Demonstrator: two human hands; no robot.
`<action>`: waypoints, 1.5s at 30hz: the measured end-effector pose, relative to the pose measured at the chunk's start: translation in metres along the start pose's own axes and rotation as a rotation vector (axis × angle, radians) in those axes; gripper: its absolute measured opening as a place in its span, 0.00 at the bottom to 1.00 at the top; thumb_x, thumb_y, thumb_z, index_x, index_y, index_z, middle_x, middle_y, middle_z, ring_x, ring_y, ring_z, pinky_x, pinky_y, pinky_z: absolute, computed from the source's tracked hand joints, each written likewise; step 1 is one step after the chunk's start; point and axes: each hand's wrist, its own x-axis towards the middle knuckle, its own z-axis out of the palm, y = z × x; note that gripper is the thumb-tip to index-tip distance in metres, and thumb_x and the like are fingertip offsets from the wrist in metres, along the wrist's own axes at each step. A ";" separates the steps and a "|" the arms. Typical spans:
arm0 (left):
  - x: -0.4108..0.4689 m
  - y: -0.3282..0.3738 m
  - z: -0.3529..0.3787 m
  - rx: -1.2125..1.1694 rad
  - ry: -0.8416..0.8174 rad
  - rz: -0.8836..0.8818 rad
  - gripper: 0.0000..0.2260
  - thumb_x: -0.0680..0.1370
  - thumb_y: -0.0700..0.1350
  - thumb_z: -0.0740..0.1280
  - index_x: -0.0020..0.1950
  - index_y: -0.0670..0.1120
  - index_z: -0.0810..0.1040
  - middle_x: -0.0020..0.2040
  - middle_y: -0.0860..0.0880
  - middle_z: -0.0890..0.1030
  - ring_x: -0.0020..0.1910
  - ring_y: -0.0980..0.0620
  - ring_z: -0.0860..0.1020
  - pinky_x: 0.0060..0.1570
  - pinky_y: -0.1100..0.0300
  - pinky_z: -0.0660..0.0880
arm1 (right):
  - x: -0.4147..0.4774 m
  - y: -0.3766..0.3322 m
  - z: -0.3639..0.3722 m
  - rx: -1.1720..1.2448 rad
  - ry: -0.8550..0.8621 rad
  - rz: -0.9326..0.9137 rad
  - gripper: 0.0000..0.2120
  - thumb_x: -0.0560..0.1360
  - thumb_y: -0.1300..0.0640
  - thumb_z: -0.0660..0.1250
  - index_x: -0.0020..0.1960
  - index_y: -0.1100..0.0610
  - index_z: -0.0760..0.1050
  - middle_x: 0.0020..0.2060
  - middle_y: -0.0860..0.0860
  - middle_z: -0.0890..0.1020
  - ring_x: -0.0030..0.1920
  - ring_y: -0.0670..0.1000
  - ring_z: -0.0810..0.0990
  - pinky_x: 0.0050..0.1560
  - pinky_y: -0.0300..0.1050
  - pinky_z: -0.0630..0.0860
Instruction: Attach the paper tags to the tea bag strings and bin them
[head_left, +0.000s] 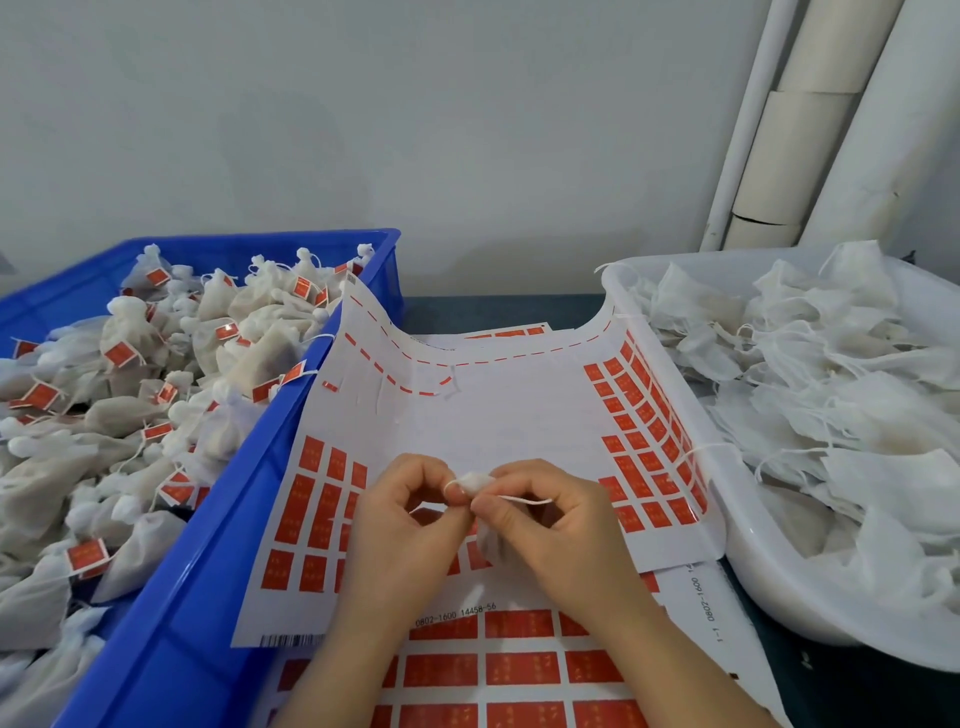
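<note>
Left hand (410, 525) pinches tea bag (475, 480); right hand (561, 530) pinches its string (525, 500).

At nine o'clock, a blue rectangular plastic crate (218, 545) holds off-white mesh tea bags (130, 415) with orange-red paper tags (118, 354). The white curled label sheet (493, 415) carries rows of orange-red rectangles and dashed red lines. At three o'clock, a milky-white plastic tub (753, 551) holds white untagged bags (831, 364).
</note>
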 end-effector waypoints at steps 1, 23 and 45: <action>0.000 -0.001 0.000 0.010 0.007 -0.010 0.09 0.70 0.35 0.71 0.35 0.46 0.76 0.35 0.55 0.79 0.36 0.58 0.78 0.34 0.66 0.78 | 0.000 0.000 0.001 0.003 0.003 0.006 0.07 0.71 0.56 0.71 0.41 0.43 0.80 0.42 0.37 0.81 0.46 0.39 0.79 0.42 0.29 0.75; -0.001 0.001 0.001 0.152 -0.152 -0.031 0.11 0.77 0.39 0.64 0.43 0.56 0.79 0.40 0.55 0.78 0.38 0.63 0.76 0.35 0.72 0.73 | 0.004 0.001 -0.001 0.165 0.138 0.125 0.08 0.63 0.42 0.66 0.38 0.43 0.79 0.36 0.36 0.82 0.42 0.35 0.79 0.36 0.25 0.72; -0.002 0.005 -0.001 -0.292 -0.170 -0.088 0.10 0.62 0.57 0.70 0.38 0.54 0.83 0.35 0.50 0.82 0.34 0.51 0.81 0.34 0.64 0.78 | 0.003 -0.005 -0.006 0.288 -0.001 0.225 0.08 0.61 0.41 0.67 0.38 0.37 0.82 0.39 0.41 0.84 0.45 0.41 0.82 0.40 0.33 0.78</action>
